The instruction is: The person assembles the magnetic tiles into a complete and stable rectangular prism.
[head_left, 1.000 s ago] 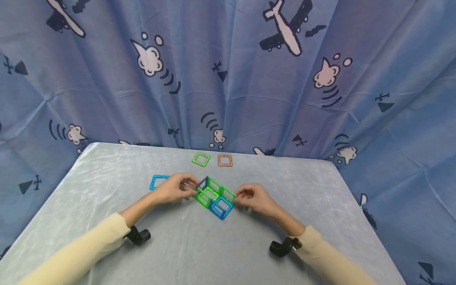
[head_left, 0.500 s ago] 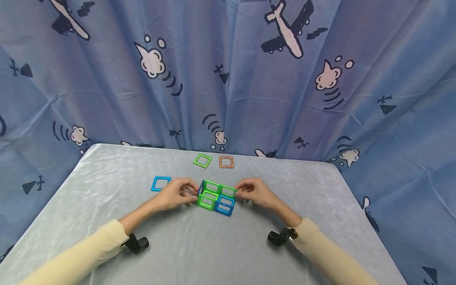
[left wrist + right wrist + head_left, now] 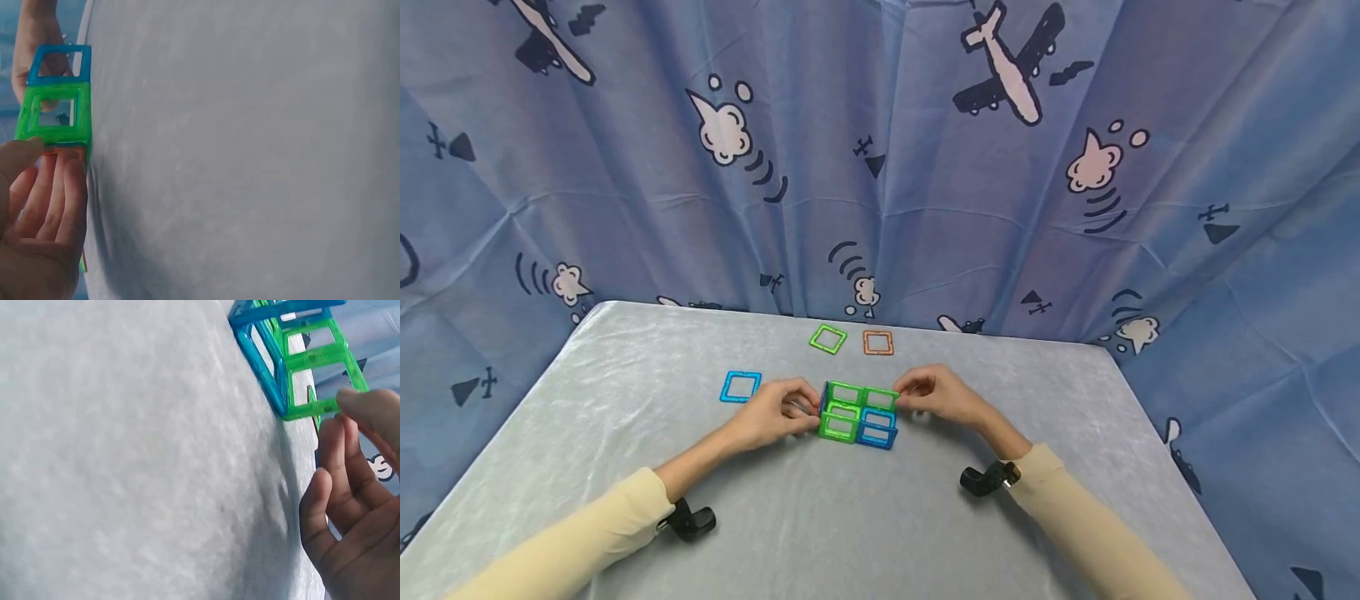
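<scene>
Between both hands stands a box-like structure of square magnetic tiles (image 3: 838, 428), open-framed, green on the left and blue at the right front. Green tiles form its back wall. My left hand (image 3: 780, 412) holds the structure's left end; in the left wrist view its thumb and fingers (image 3: 75, 194) lie at the edge below the green tile (image 3: 81, 112). My right hand (image 3: 942, 395) pinches the outer edge of the right back green tile (image 3: 312, 409) between thumb and fingertips. In the right wrist view, blue tiles (image 3: 262, 369) join that green tile at a corner.
A loose blue square tile (image 3: 724, 387) lies left of the structure, partly behind the left hand. Farther back lie a green tile (image 3: 828, 339) and an orange tile (image 3: 878, 342). The grey cloth-covered table (image 3: 820, 525) ends at a patterned blue curtain (image 3: 805, 167).
The structure has turned from a slanted position so its long side faces forward more squarely. Both hands have kept hold of its ends, the right moving slightly back.
</scene>
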A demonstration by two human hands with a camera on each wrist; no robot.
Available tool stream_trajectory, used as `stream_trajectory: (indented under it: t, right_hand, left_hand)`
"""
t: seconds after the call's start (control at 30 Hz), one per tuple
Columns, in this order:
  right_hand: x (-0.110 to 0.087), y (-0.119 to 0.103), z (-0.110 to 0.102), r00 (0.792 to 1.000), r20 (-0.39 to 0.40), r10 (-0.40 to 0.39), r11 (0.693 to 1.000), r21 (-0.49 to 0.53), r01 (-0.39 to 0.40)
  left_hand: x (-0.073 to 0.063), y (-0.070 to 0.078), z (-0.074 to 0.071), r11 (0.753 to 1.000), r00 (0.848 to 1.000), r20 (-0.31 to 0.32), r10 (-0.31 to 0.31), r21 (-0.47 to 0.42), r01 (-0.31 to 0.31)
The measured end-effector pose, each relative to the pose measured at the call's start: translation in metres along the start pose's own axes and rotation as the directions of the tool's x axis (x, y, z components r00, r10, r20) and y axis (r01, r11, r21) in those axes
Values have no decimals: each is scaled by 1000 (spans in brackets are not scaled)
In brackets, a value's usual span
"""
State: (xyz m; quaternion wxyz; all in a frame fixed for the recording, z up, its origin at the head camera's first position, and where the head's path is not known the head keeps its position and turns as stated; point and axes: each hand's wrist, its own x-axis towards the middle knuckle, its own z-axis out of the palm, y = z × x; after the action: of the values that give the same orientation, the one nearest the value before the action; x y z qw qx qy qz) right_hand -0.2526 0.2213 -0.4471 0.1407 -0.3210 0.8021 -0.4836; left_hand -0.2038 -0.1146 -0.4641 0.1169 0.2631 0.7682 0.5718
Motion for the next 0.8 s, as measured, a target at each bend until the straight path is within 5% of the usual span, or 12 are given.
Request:
stream_trajectory:
  t: [0.8]
  right_hand:
    - [11, 3, -11, 991, 132, 11, 997, 79, -22]
  left_hand:
    - [-7, 1, 6, 999, 1000, 4, -9, -51, 9]
